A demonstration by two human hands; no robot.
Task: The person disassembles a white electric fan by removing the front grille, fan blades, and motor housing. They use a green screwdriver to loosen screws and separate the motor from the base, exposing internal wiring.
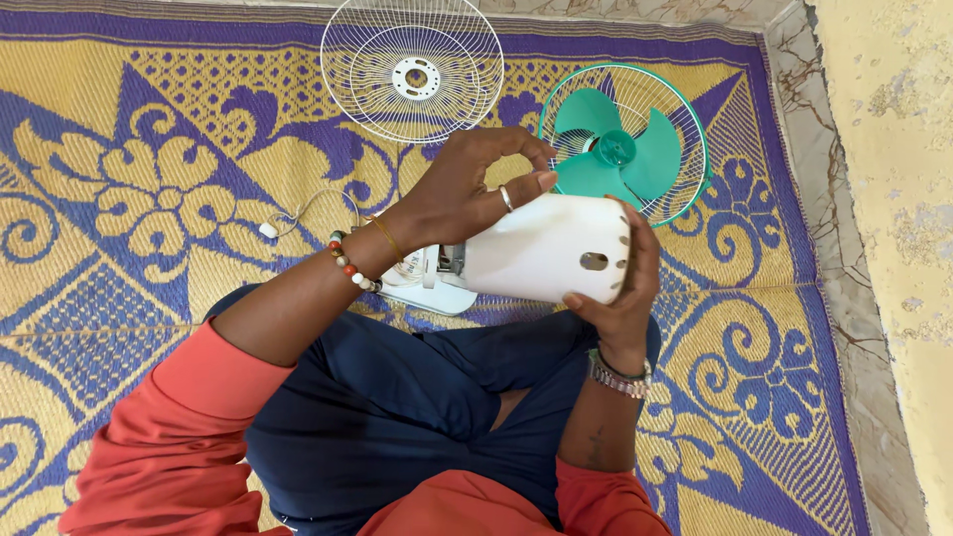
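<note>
From the head view, the right hand [620, 283] grips the end of the white plastic fan motor housing [546, 248] above the lap; the left hand [467, 189], fingers curled, pinches its top. It may slip onto the green fan blade [611, 149].

Bright, even daylight, with soft shadows. The focus is sharp. Edges bow slightly, perhaps from a wide lens.

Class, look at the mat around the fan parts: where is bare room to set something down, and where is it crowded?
Free: the mat left of the white grille and cord. Crowded: top centre, where the grille, green blade guard and motor housing in both hands cluster.
</note>
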